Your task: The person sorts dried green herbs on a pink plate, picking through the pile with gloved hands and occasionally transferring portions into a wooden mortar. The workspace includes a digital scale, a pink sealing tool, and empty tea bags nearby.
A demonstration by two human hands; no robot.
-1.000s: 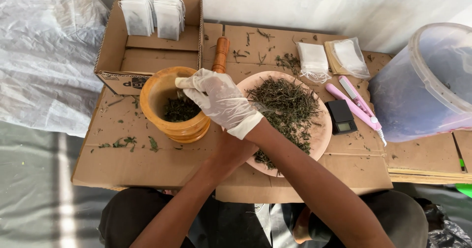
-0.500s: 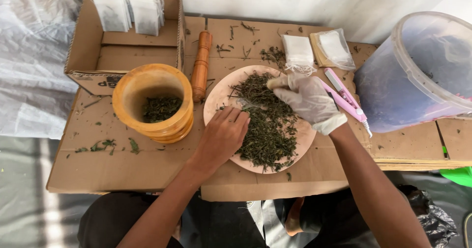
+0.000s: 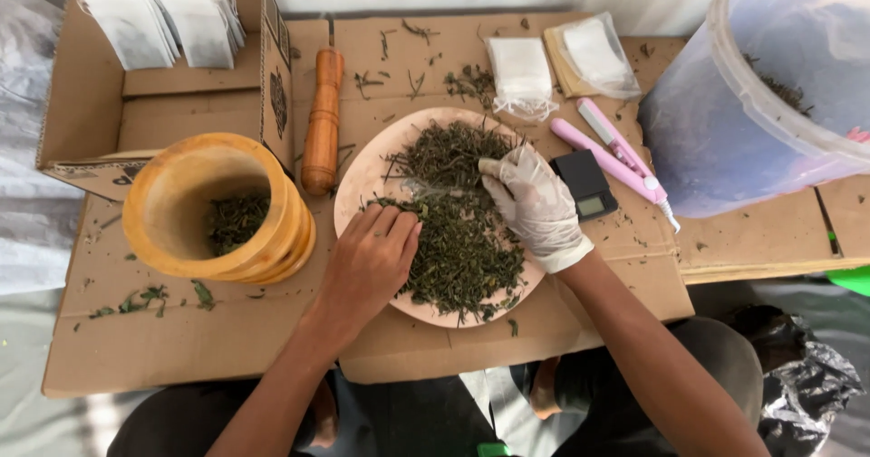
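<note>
In the centre of the frame, a person is working both hands over a round pinkish plate (image 3: pixel 358 205) heaped with dried green herb (image 3: pixel 453 230). The bare left hand (image 3: pixel 367 262) is lying flat and open on the near left side of the heap, fingertips (image 3: pixel 399 226) pressing into the leaves. The gloved right hand (image 3: pixel 535 202) is resting on the upper right of the pile, fingers loosely curled and pinching into the herb; whether it is actually gripping a tuft cannot be told. Sorting well here seems to be calling for light, raking touches, keeping the leaves inside the rim, since stray bits are already lying on the cardboard sheet (image 3: pixel 181 348) underneath.

At centre left, a wooden mortar (image 3: pixel 195 208) is holding a little more herb, with a wooden pestle (image 3: pixel 322 122) lying just beside the plate. In the upper left, a cardboard box (image 3: pixel 100 131) is holding white paper sachets (image 3: pixel 163 22). Right of the plate, a small black scale (image 3: pixel 587 185) and a pink sealing tool (image 3: pixel 612 153) are sitting close to the gloved wrist, crowding that side. In the upper right, a large translucent bucket (image 3: pixel 725 140) is standing
</note>
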